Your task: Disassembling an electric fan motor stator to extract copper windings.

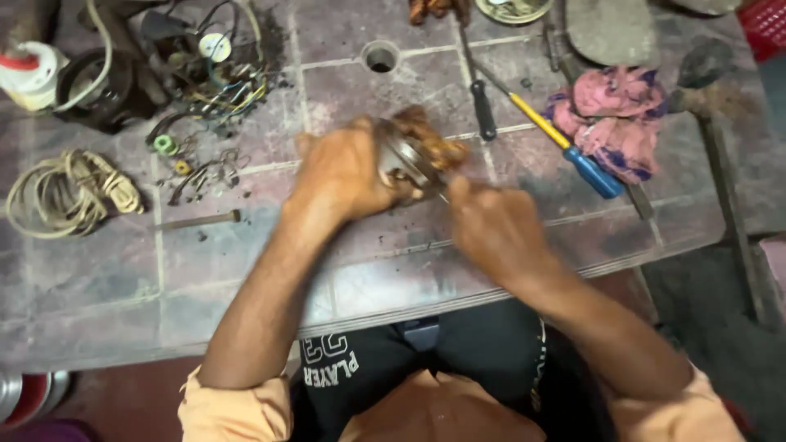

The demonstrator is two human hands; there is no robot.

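So the left hand (pixel 344 172) has its grip wrapped tight around a round motor part (pixel 413 151), a metal ring with coppery brown windings poking out the far side, held up just over the middle of the tiled tabletop (pixel 246 270). The part sits right at the fingertips of that hand, tilted, with the windings pointing away from the person. The right hand (pixel 491 229) is closed into a fist just beside it, touching the lower right edge of the part; it looks clamped on something thin, but it's too blurry to say what. Off to the right there's a screwdriver with a yellow shaft and blue handle (pixel 573 151) lying at a slant, a black-handled one (pixel 483 106) next to it, and a pink and purple rag (pixel 618 115) near both. On the left side of the tabletop there's a coil of pale cord (pixel 65 192), a messy tangle of wires and small bits (pixel 205 90), and a loose metal rod (pixel 201 219), all well apart from the hands.
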